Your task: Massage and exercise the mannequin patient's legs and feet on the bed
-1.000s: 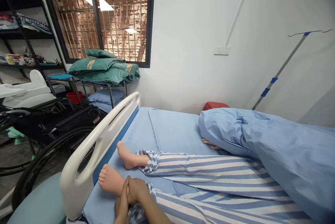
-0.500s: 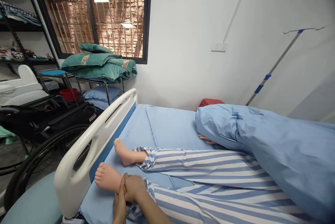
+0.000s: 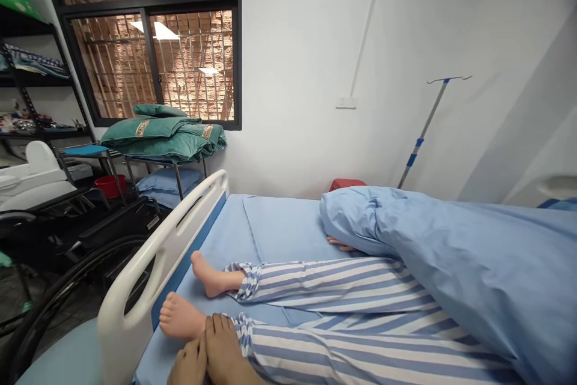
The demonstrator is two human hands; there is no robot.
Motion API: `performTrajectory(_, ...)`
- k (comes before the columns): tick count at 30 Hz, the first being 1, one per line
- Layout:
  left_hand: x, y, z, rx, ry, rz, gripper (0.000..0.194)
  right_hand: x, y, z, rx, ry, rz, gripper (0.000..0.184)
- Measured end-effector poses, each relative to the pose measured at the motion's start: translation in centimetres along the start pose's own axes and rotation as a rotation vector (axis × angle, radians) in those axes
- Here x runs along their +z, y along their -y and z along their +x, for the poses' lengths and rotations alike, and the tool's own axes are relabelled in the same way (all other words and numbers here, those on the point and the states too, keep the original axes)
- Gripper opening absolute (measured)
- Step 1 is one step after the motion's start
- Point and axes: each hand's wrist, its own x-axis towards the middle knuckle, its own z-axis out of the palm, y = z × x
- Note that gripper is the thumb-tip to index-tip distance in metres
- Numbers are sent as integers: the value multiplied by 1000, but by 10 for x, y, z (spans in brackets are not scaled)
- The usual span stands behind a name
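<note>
A manikin in blue-and-white striped trousers (image 3: 315, 349) lies on the bed, with its nearer foot (image 3: 180, 318) and farther foot (image 3: 211, 275) bare. My right hand (image 3: 222, 346) lies over the ankle of the nearer leg beside the gathered cuff, its fingers close together and bent over the far side. Right against it, my left hand (image 3: 188, 364) is curled at the near side of the same ankle. Its fingertips and the underside of the ankle are hidden. A blue quilt (image 3: 433, 247) covers the upper body, and the manikin's fingers (image 3: 341, 243) stick out below its edge.
The white footboard (image 3: 130, 301) rises at the left of the bed (image 3: 274, 223). Beyond it stands a wheelchair (image 3: 108, 241). Green folded cushions (image 3: 166, 139) lie on a rack under the window. An IV pole (image 3: 424, 133) leans into view behind the bed.
My view has tilted up and turned slightly right. My right hand's fingers, earlier wrapped across the ankle, now point away over it. My left hand has slid lower, toward the near side.
</note>
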Motion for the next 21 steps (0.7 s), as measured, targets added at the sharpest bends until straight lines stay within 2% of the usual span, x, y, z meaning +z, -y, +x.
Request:
performTrajectory(3, -38, -8, 11, -10, -141, -59, 40, -27, -3, 12, 11, -53, 157, 24)
performTrajectory(5, -59, -14, 27, -5, -250, -68, 36, -40, -7, 24, 62, -126, 229, 26)
performTrajectory(7, -76, -16, 47, -22, -321, -62, 36, -44, -14, 39, 97, -142, 255, 33)
performTrajectory(9, -88, -13, 68, -22, -388, -35, 37, -39, -23, 55, 122, -99, 229, 44)
performTrajectory(14, -107, 6, 116, 59, -519, 96, 39, -8, -47, 92, 191, 109, 75, 78)
performTrajectory(17, -110, 11, 138, 56, -467, 192, 43, 3, -57, 108, 212, 172, -3, 89)
performTrajectory(19, -112, 10, 152, 61, -331, 223, 41, 4, -62, 115, 216, 179, -26, 85)
performTrajectory(21, -115, 8, 167, 58, -164, 249, 39, 3, -67, 121, 222, 200, -32, 73)
